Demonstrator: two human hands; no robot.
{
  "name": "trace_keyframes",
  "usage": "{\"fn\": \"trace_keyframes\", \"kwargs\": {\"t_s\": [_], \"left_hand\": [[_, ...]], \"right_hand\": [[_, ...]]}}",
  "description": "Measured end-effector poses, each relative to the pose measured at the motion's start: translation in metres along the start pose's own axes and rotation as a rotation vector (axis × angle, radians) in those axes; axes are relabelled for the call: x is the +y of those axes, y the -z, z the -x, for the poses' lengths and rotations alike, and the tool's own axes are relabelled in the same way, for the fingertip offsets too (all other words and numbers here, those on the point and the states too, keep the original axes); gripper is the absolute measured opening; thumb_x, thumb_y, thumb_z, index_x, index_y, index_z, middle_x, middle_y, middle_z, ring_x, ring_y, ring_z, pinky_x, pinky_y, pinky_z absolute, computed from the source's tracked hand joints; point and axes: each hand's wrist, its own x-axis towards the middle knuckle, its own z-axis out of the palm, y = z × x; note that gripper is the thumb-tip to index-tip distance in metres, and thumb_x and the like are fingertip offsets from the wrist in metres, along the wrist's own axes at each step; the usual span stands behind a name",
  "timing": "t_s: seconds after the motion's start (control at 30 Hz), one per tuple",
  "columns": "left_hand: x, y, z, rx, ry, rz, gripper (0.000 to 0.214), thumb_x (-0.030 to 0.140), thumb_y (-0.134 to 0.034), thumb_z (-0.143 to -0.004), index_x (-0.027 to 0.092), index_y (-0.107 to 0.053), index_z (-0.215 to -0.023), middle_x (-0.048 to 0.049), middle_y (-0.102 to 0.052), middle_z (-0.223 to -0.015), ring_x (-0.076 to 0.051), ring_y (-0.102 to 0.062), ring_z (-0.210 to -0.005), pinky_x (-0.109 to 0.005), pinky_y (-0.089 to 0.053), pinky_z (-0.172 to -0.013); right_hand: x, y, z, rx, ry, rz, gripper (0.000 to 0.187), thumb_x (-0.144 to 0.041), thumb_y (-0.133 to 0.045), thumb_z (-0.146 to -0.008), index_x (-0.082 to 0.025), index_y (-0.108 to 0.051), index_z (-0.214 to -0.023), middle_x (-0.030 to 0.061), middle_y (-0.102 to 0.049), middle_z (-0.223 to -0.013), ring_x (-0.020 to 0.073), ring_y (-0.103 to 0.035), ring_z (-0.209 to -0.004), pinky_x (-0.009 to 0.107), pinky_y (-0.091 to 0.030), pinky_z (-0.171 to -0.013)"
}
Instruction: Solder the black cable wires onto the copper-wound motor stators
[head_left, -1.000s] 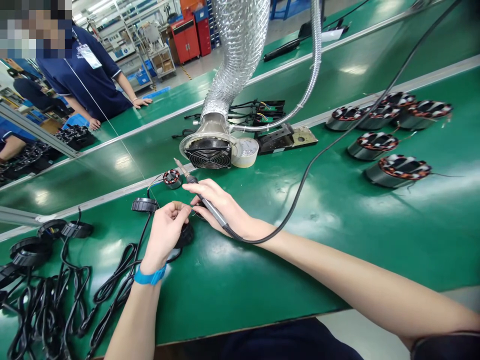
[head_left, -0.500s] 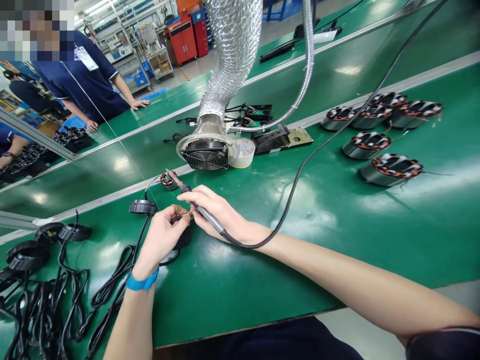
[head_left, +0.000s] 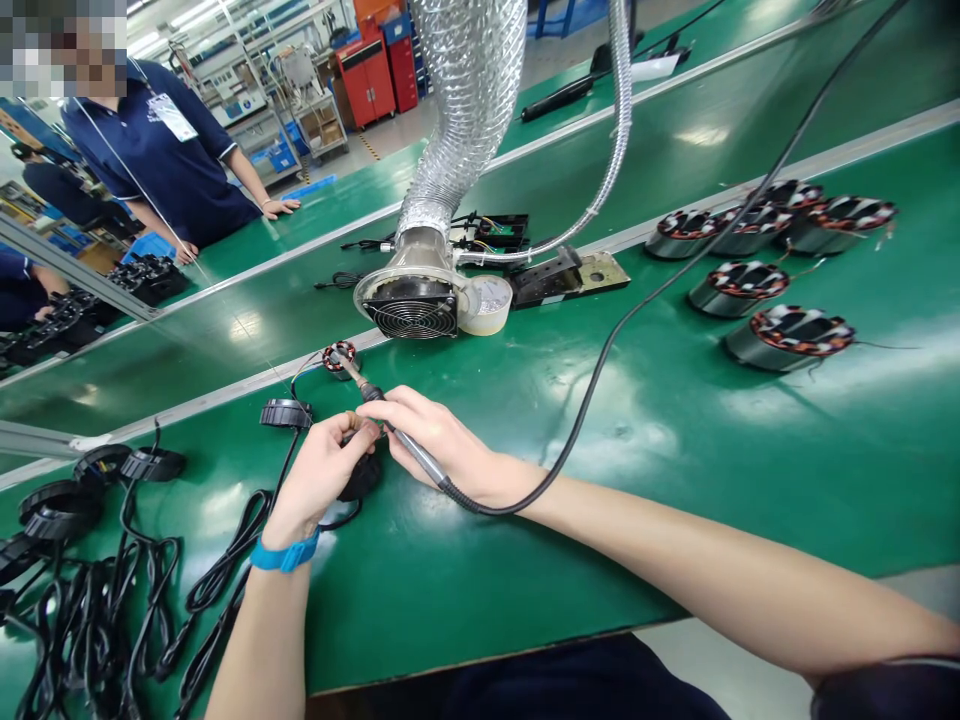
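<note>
My right hand (head_left: 450, 440) grips a soldering iron (head_left: 416, 452) like a pen, its tip pointing away to the upper left. Behind that tip, as seen from here, stands a small copper-wound stator (head_left: 330, 360); whether they touch I cannot tell. My left hand (head_left: 319, 470), with a blue wrist strap (head_left: 285, 553), pinches thin wires whose ends are mostly hidden by the fingers. Just below the fingertips is a dark round part (head_left: 362, 480) with a black cable, partly covered by the hand. A black ring-shaped cap (head_left: 285, 412) lies left of my left hand.
A fume extractor (head_left: 412, 310) on a foil duct hangs beyond my hands, beside a tape roll (head_left: 489, 305) and an iron stand (head_left: 574, 280). Larger stators (head_left: 787, 340) stand at right. Coiled black cables (head_left: 82, 620) with caps fill the left. A person (head_left: 169, 150) stands across the bench.
The iron's tip has shifted slightly down and right, now in front of the small stator. My left fingers have closed further over the wires, which showed between my hands before.
</note>
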Motion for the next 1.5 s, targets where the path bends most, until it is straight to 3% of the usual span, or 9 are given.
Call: {"fn": "trace_keyframes", "kwargs": {"t_s": [0.17,0.3,0.57,0.8,0.9,1.0,1.17,1.5], "left_hand": [[-0.003,-0.001,-0.002,0.083,0.022,0.010,0.030,0.045,-0.068,-0.078,0.016,-0.061,-0.074,0.0021,-0.054,-0.067,-0.012,-0.044,-0.062,-0.024,-0.030,-0.058],[-0.004,-0.001,-0.003,0.096,0.039,0.027,0.031,0.046,-0.069,-0.076,0.016,-0.062,-0.074,0.0016,-0.054,-0.067,-0.012,-0.044,-0.060,-0.024,-0.030,-0.057],[-0.005,-0.003,-0.003,0.104,0.038,0.019,0.030,0.044,-0.071,-0.075,0.016,-0.064,-0.075,0.0025,-0.056,-0.066,-0.012,-0.045,-0.061,-0.024,-0.030,-0.057],[-0.003,-0.005,-0.001,0.117,0.016,-0.001,0.030,0.045,-0.069,-0.076,0.016,-0.062,-0.073,0.0013,-0.057,-0.067,-0.013,-0.047,-0.063,-0.025,-0.033,-0.059],[-0.001,-0.005,-0.001,0.115,0.013,-0.009,0.030,0.045,-0.068,-0.076,0.016,-0.062,-0.071,0.0015,-0.056,-0.067,-0.014,-0.047,-0.064,-0.025,-0.033,-0.060],[-0.001,-0.006,0.000,0.108,0.018,0.000,0.030,0.045,-0.068,-0.077,0.017,-0.062,-0.070,0.0022,-0.055,-0.066,-0.013,-0.046,-0.063,-0.025,-0.032,-0.060],[-0.001,-0.007,0.000,0.109,0.030,0.018,0.029,0.044,-0.068,-0.077,0.016,-0.061,-0.070,0.0028,-0.053,-0.066,-0.012,-0.044,-0.063,-0.025,-0.031,-0.060],[-0.002,-0.007,-0.001,0.122,0.049,0.036,0.029,0.044,-0.069,-0.077,0.016,-0.061,-0.071,0.0032,-0.052,-0.066,-0.012,-0.042,-0.063,-0.025,-0.031,-0.059]], "right_hand": [[0.002,-0.001,0.002,0.049,-0.005,0.013,0.047,-0.001,-0.044,-0.083,-0.019,-0.053,-0.125,0.0077,-0.055,-0.101,0.0159,-0.058,-0.082,0.027,-0.051,-0.073],[0.007,-0.002,0.005,0.091,-0.052,-0.030,0.044,-0.004,-0.045,-0.087,-0.021,-0.053,-0.126,0.0078,-0.055,-0.105,0.0156,-0.060,-0.086,0.029,-0.052,-0.079],[0.001,-0.005,0.003,0.311,-0.246,-0.097,0.047,-0.001,-0.051,-0.078,-0.021,-0.055,-0.120,0.0035,-0.056,-0.097,0.0156,-0.060,-0.086,0.028,-0.052,-0.081],[-0.005,0.003,0.009,0.270,-0.257,-0.170,0.046,-0.005,-0.055,-0.081,-0.022,-0.055,-0.123,0.0040,-0.057,-0.100,0.0140,-0.062,-0.081,0.029,-0.054,-0.080],[-0.013,0.015,0.010,0.307,-0.234,-0.169,0.030,-0.012,-0.055,-0.089,-0.021,-0.061,-0.117,0.0044,-0.064,-0.098,0.0137,-0.065,-0.079,0.027,-0.054,-0.077],[-0.023,0.027,0.010,0.407,-0.173,-0.107,0.012,-0.017,-0.056,-0.092,-0.020,-0.067,-0.096,0.0032,-0.073,-0.088,0.0143,-0.069,-0.075,0.026,-0.054,-0.072],[-0.032,0.035,0.013,0.440,-0.049,-0.041,0.018,-0.015,-0.052,-0.089,-0.021,-0.064,-0.076,-0.0008,-0.071,-0.065,0.0134,-0.066,-0.053,0.025,-0.051,-0.055],[-0.031,0.029,0.015,0.403,-0.069,-0.041,0.017,-0.014,-0.053,-0.089,-0.020,-0.065,-0.078,-0.0002,-0.074,-0.070,0.0137,-0.068,-0.056,0.025,-0.052,-0.057]]}}
